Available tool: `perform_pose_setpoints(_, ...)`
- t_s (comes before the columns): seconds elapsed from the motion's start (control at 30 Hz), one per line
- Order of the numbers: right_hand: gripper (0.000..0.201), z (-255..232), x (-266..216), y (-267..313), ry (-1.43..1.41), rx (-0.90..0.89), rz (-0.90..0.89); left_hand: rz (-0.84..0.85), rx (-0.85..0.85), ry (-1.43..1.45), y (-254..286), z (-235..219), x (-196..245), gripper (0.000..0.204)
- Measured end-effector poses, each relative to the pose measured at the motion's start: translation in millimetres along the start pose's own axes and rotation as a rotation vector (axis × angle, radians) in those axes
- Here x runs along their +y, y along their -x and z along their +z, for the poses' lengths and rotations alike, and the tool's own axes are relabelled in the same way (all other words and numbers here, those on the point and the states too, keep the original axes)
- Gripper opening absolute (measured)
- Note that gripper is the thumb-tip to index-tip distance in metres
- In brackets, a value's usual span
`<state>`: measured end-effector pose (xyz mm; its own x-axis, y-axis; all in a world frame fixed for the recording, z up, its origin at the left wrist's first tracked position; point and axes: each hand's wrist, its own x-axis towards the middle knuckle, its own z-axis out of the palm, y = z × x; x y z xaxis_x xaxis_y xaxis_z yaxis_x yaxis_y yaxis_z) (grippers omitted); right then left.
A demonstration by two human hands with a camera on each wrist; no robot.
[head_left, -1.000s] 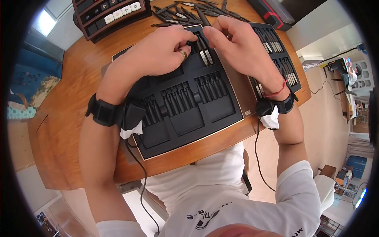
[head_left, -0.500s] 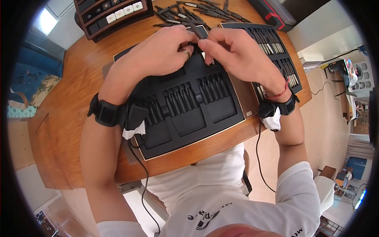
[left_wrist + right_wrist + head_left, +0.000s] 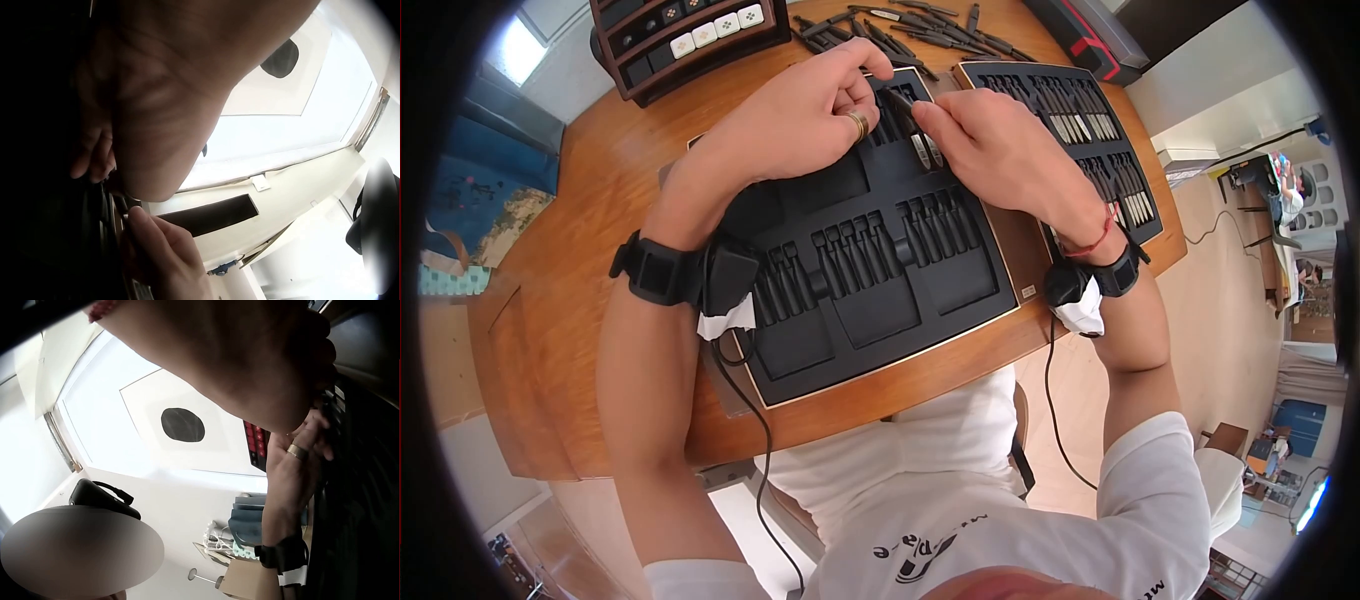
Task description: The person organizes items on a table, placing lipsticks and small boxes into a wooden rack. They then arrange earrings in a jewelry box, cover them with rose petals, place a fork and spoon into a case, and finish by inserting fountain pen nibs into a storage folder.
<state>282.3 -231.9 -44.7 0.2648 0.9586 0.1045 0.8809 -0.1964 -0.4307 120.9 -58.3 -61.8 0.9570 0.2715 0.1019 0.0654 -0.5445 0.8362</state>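
Note:
My right hand (image 3: 1005, 145) pinches a slim dark pen (image 3: 900, 101) between thumb and fingertips, over the far right compartment of a black moulded tray (image 3: 870, 325). Just below those fingertips, pens with silver ends (image 3: 922, 152) lie in that compartment. My left hand (image 3: 800, 115), with a ring on one finger, is over the far middle part of the tray. Its fingers are loosely bent beside the dark pens there, and nothing shows between them. Rows of black pens (image 3: 855, 255) fill slots nearer the body. In the left wrist view, the right hand (image 3: 165, 250) shows thumb and finger together.
A second tray (image 3: 1115, 150) of silver-ended pens stands at the right. Loose dark pens (image 3: 900, 35) lie scattered at the back of the wooden table (image 3: 570, 330). A dark wooden rack (image 3: 690, 45) is at the back left, and a long dark box (image 3: 1090, 40) at the back right.
The right hand brought the pen down from the back of the table and over the far right compartment. The left hand has drawn back slightly to the left, and its index finger has lifted.

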Motion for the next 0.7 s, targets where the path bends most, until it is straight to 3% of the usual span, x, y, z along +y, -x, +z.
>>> perform_pose_setpoints(0.27, 0.050, 3, 3, 1, 0.007, -0.007, -0.038, 0.041, -0.032, -0.042, -3, 0, -8, 0.032)
perform_pose_setpoints(0.43, 0.050, 1, 3, 2, -0.005, -0.003, -0.055, 0.093, -0.044, -0.238, -3, -1, 0, 0.026)
perform_pose_setpoints(0.53, 0.043, -4, 3, 1, -0.082, 0.054, -0.150, 0.119, -0.018, -0.231, -3, 0, -1, 0.029)
perform_pose_setpoints(0.6, 0.036, -12, -4, 3, -0.274, -0.053, -0.166, 0.102, -0.030, -0.234, -4, -2, 0, 0.030)
perform_pose_setpoints(0.7, 0.033, -14, -5, 7, -0.272, -0.109, -0.238, 0.092, -0.034, -0.241, -3, -1, 0, 0.031)
